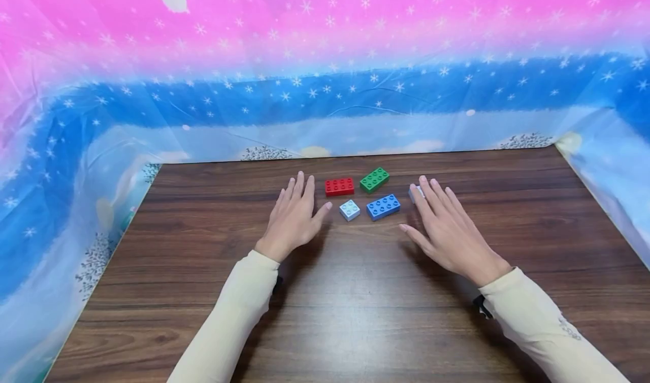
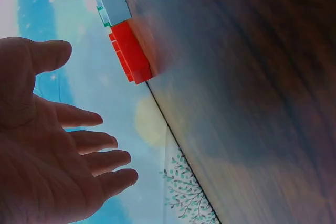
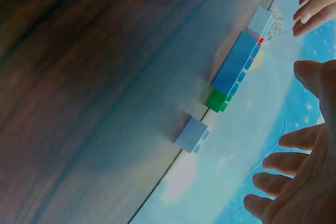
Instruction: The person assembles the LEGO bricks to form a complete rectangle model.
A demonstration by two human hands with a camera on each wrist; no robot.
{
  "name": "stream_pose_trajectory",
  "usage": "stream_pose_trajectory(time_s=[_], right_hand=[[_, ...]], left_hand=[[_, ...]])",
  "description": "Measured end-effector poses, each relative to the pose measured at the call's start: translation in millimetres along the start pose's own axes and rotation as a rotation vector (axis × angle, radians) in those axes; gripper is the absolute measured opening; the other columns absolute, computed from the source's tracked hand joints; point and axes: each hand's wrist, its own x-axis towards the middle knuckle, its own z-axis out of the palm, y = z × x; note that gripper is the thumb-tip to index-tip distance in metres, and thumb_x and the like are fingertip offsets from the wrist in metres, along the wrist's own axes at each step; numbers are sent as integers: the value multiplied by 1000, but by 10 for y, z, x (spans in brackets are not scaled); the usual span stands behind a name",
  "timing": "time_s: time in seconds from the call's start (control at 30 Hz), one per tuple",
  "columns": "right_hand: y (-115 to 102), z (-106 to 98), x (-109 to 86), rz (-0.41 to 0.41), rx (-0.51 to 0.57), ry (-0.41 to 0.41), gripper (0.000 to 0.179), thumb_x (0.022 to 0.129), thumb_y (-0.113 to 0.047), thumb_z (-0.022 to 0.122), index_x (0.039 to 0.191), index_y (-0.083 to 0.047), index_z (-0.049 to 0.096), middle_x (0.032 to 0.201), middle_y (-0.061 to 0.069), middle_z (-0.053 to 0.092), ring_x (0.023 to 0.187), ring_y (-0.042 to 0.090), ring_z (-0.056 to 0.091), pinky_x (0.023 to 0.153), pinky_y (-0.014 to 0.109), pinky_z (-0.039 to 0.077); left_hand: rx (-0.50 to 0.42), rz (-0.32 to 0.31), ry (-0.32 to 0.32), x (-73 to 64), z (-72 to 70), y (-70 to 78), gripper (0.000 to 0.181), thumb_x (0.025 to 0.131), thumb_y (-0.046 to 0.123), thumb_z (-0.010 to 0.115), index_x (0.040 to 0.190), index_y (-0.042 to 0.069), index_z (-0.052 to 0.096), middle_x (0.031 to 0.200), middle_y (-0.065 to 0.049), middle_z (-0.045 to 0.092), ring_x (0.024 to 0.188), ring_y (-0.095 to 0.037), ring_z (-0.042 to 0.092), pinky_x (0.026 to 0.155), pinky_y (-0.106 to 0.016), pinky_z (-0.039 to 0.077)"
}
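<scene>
Several toy building bricks lie on a brown wooden table, between and beyond the two hands. A red brick [image 1: 339, 187] is nearest the left hand [image 1: 293, 216], whose fingers are extended above the table and hold nothing. To its right lie a green brick [image 1: 374, 180], a blue brick [image 1: 383, 207] and a small pale blue square brick [image 1: 349, 210]. The right hand [image 1: 449, 228] hovers with straight fingers, also holding nothing. Its fingers partly hide a second small pale brick [image 1: 413, 193] in the head view; the right wrist view shows that brick [image 3: 191, 135] standing apart from the hand.
Wood-grain table [image 1: 355, 315] spreads in front of the bricks. A pink and blue snowflake-patterned cloth [image 1: 315, 101] hangs behind it and along both sides. Cream sleeves [image 1: 228, 315] cover the forearms, with a dark strap [image 1: 482, 306] at the right wrist.
</scene>
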Motion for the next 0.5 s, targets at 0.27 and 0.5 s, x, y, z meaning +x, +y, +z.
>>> stream_pose_trajectory(time_s=[0.27,0.5], right_hand=[[-62,34,62,16,56,-47,77,101,-42,61,154,7,33,160,28,27,148,44,25,119,57,19],[-125,53,124,16,95,-68,77,101,-43,61,155,5,33,160,27,29,149,43,25,119,56,19]], left_hand=[[-43,5,10,153,21,49,74,107,47,44,161,3,21,167,-19,12,154,-34,10,122,-47,11],[-85,18,23,258,49,81,67,107,40,47,159,2,28,166,-18,18,153,-34,16,122,-46,16]])
